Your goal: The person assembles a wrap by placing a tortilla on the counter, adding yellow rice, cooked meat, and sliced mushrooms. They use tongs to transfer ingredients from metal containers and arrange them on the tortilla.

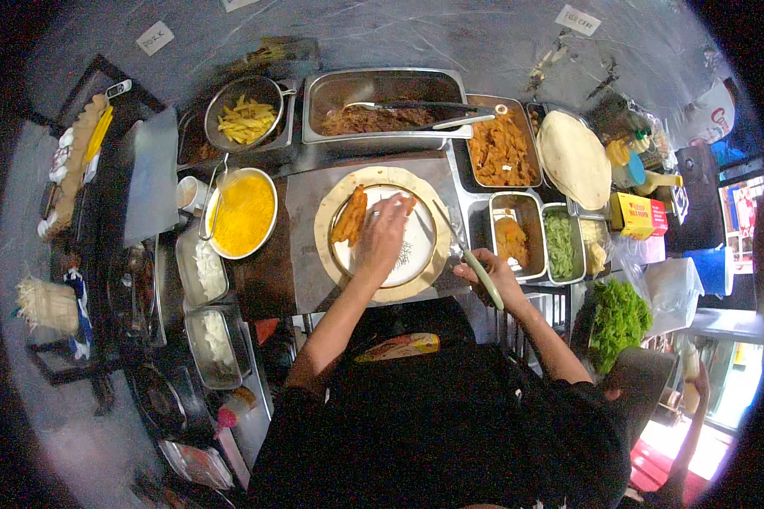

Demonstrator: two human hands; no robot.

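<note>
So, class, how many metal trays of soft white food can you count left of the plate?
2: the far tray, just below the round bowl in the picture, and the near tray, directly below that one. Others may be hidden.

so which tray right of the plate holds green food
The narrow tray immediately right of the small tray of orange food; only its contents are green.

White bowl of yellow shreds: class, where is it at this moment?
In the head view, the white bowl stands left of centre, just below the strainer of fries and immediately right of the small cup.
</note>
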